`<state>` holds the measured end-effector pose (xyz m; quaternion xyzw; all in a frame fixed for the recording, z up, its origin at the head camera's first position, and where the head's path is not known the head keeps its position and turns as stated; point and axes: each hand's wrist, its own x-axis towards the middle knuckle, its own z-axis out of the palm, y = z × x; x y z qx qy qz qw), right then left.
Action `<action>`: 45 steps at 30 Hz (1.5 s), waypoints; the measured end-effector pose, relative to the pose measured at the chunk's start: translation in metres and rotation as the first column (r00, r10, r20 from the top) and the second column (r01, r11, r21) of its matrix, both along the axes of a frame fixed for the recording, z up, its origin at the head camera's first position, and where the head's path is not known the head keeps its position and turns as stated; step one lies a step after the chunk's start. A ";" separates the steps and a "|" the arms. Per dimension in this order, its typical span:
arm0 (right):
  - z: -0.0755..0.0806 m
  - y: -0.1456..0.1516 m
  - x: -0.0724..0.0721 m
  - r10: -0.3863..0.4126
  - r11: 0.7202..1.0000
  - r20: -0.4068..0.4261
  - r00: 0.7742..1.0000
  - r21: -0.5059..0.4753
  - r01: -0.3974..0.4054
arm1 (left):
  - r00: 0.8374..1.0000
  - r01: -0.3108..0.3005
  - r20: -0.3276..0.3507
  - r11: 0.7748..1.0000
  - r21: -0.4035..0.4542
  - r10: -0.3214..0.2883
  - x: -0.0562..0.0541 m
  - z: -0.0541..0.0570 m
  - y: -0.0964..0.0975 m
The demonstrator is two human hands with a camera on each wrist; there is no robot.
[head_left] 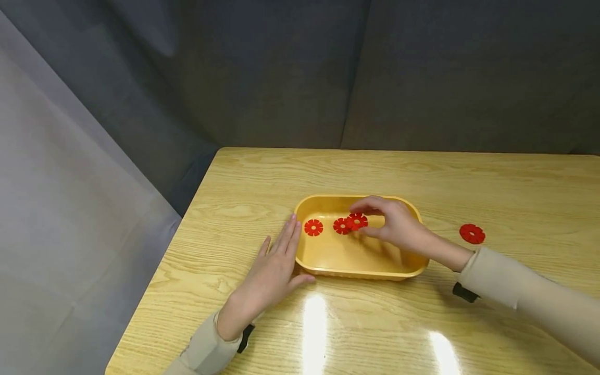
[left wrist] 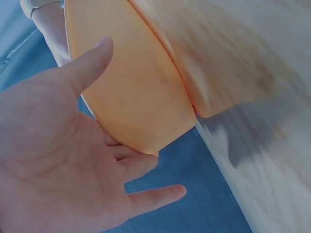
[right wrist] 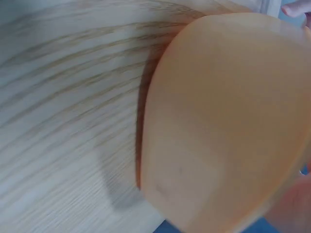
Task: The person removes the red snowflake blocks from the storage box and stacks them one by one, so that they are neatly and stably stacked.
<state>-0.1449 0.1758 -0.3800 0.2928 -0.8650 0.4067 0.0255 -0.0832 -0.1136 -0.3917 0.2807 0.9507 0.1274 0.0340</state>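
Red notched disc (head_left: 358,222) sits pinched in the right hand (head_left: 395,223), fingertips (head_left: 372,232) well apart.

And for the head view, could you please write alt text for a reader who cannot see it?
A person's right hand holds a notched red disc over a yellow tray, while the left hand rests against the tray's left end. Two similar discs lie inside the tray; a fourth disc lies on the wooden table, right of the tray.
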 end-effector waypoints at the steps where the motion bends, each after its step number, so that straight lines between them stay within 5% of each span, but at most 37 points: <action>1: 0.001 0.003 0.001 -0.005 1.000 -0.002 1.000 -0.003 0.005 | 1.000 0.002 -0.003 1.000 -0.001 -0.002 0.000 0.000 0.000; 11: 0.004 0.030 0.012 -0.055 0.998 0.041 0.998 -0.005 0.056 | 1.000 -0.003 -0.009 1.000 -0.004 0.002 0.001 0.002 0.001; 25: 0.016 0.069 0.029 -0.120 0.993 -0.050 0.992 -0.008 0.120 | 1.000 0.006 -0.015 1.000 -0.005 -0.006 0.002 0.002 0.002; 34: 0.015 0.102 0.038 -0.212 0.977 -0.107 0.971 -0.041 0.208 | 1.000 0.009 -0.018 1.000 -0.005 -0.009 0.002 0.002 0.002; 45: 0.006 0.150 0.044 -0.384 0.923 -0.028 0.923 0.008 0.384 | 1.000 0.007 -0.025 1.000 0.000 -0.007 0.002 0.002 0.002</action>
